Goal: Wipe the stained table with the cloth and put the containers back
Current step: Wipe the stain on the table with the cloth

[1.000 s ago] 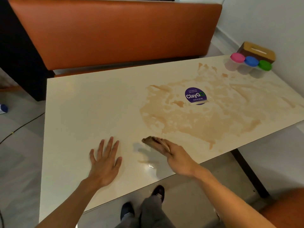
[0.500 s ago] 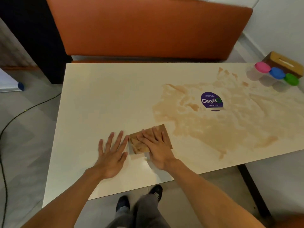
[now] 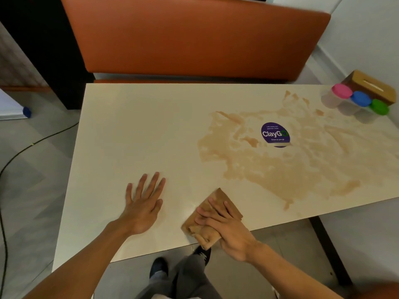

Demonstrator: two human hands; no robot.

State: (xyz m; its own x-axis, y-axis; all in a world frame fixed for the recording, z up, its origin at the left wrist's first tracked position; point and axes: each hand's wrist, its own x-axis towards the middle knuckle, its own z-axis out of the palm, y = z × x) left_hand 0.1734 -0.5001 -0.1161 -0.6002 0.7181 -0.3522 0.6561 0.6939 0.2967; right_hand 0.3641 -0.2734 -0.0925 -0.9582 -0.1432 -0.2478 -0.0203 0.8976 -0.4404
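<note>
The left hand (image 3: 143, 209) lies flat at seven o'clock on the counter (image 3: 140, 130), fingers straight and spread, holding nothing. Near it, at six o'clock, the brown cloth (image 3: 223, 196) overhangs the near edge. The right hand (image 3: 226, 229) presses it down with fingers laid across it. A wide tan stain (image 3: 280, 169) spreads from the centre towards three o'clock. Three containers (image 3: 361, 98) with pink, blue and green lids stand in a row at two o'clock.
</note>
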